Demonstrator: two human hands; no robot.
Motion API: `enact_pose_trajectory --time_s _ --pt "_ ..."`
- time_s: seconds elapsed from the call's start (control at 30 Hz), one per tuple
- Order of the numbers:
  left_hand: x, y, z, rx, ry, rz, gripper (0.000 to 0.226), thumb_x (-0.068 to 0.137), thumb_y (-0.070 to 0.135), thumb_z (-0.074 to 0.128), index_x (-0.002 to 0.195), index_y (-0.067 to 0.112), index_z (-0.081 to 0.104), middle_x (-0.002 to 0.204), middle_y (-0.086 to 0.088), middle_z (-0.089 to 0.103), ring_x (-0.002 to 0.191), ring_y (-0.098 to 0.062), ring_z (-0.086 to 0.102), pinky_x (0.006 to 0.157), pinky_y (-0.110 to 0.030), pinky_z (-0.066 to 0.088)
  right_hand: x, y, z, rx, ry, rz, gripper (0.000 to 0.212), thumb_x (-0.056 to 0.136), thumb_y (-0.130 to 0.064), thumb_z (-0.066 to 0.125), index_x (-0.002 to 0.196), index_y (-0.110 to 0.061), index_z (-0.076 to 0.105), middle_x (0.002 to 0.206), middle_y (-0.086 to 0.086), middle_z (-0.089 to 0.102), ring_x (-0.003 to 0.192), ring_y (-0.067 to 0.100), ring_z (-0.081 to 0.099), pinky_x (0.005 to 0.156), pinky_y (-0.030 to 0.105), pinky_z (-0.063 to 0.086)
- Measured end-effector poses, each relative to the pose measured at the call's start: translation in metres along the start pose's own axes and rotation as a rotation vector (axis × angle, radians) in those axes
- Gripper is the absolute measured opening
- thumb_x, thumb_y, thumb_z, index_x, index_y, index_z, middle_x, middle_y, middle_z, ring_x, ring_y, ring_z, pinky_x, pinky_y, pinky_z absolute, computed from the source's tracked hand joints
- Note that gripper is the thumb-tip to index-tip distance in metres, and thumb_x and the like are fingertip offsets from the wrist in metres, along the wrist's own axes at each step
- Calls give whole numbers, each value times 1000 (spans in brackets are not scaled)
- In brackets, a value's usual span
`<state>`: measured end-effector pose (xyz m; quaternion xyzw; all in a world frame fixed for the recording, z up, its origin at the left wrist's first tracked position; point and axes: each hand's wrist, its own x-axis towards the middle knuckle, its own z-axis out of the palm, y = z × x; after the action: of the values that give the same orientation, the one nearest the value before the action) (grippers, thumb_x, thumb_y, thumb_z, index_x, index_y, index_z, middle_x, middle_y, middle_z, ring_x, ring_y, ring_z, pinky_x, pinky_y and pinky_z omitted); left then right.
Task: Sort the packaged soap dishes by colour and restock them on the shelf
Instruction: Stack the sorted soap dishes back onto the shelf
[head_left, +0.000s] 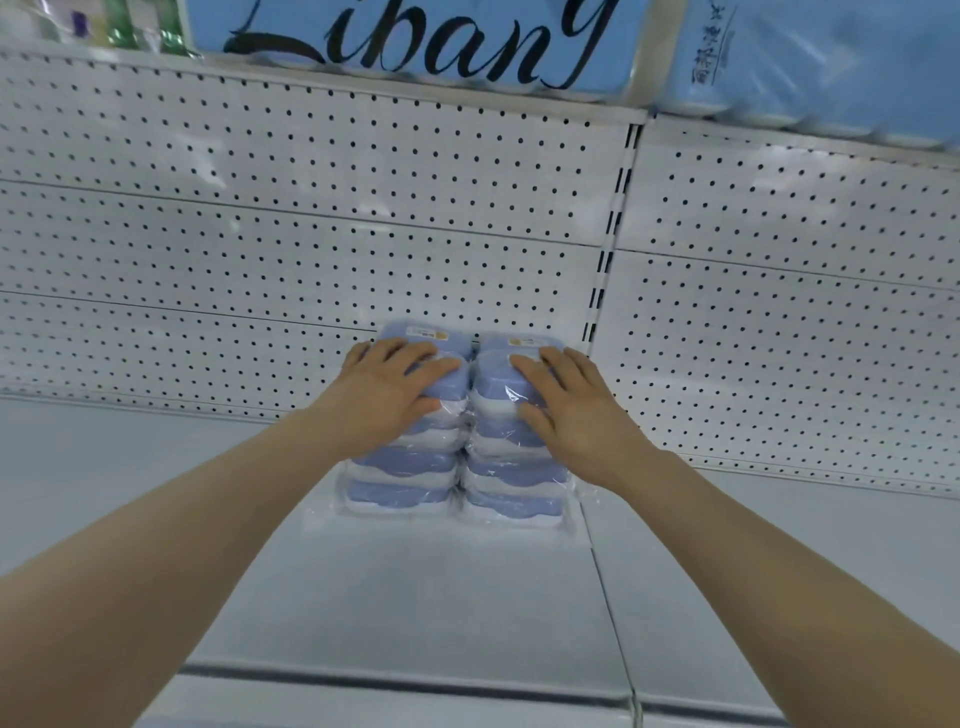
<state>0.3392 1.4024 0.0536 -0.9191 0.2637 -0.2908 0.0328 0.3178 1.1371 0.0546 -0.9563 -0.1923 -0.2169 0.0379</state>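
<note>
Two stacks of blue-and-white soap dishes in clear plastic wrap stand side by side on the white shelf (415, 587), close to the pegboard back wall. My left hand (387, 387) lies flat on the front of the left stack (402, 475), fingers straight across the upper packs. My right hand (566, 402) rests the same way on the right stack (511, 488). Each stack holds several packs; the top ones carry small white and orange labels. No other colour of dish is in view.
A white perforated back panel (311, 223) rises behind the stacks, with a slotted upright (605, 260) to the right. Above, the upper shelf holds large blue packs (415, 47) with black lettering. The shelf's front edge (415, 675) runs across the bottom.
</note>
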Motion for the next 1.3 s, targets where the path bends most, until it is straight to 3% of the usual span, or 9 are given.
enact_pose_trajectory --time_s 0.13,0.3,0.43,0.5,0.63,0.83,1.03,1.2,1.3 --pt "-4 -1 3 10 -13 -13 55 90 49 32 139 28 42 133 -7 55 116 -35 53 95 -54 45 -3 -6 15 -36 64 5 62 96 -49 23 148 -19 40 147 19 41 134 47 33 113 54 30" --pt "-7 3 -1 90 -35 -13 55 89 52 30 140 30 32 133 -5 55 119 -34 53 96 -57 43 -4 -6 8 -63 32 4 64 95 -52 21 149 -22 36 148 16 39 136 44 33 110 53 34" --pt "-10 14 -8 138 8 -3 57 84 41 64 135 18 50 129 -9 58 121 -37 54 102 -59 39 -4 -3 0 -130 -40 4 58 101 -51 27 154 -29 19 155 7 24 143 34 18 113 47 24" --pt "-14 23 -16 132 32 -5 62 75 33 78 130 12 57 126 -11 60 120 -37 55 103 -55 41 -6 -2 -6 -159 -46 -15 64 96 -57 16 153 -29 20 154 6 27 141 33 22 112 47 25" --pt "-26 39 -36 128 79 -15 60 73 27 82 125 7 61 123 -12 62 117 -36 57 103 -49 43 -13 0 -18 -167 -64 -75 76 87 -58 8 149 -23 32 144 8 39 133 34 36 106 50 33" --pt "-59 68 -67 92 94 -70 56 72 22 83 121 5 63 119 -15 64 114 -36 59 96 -46 49 -36 -1 -43 -179 -40 -135 67 99 -53 19 154 -16 22 156 12 28 143 34 25 115 46 22" --pt "-120 102 -92 17 65 -94 49 82 25 74 125 6 60 121 -16 62 111 -39 58 95 -47 49 -111 -13 -62 -95 4 -201 59 99 -36 50 148 -6 36 148 20 41 138 39 35 113 49 31" --pt "-203 139 -97 -118 20 -110 48 91 30 63 132 7 55 128 -15 58 118 -37 52 101 -45 42 -227 -54 -46 -2 -10 -130 60 97 -42 41 145 -6 42 140 21 47 132 40 40 107 50 38" --pt "-265 166 -89 -220 -11 -175 47 92 29 62 134 9 54 131 -14 56 122 -35 49 101 -46 41 -301 -81 -22 46 -12 -123 56 97 -37 45 142 -5 44 135 20 50 128 39 43 107 48 39"
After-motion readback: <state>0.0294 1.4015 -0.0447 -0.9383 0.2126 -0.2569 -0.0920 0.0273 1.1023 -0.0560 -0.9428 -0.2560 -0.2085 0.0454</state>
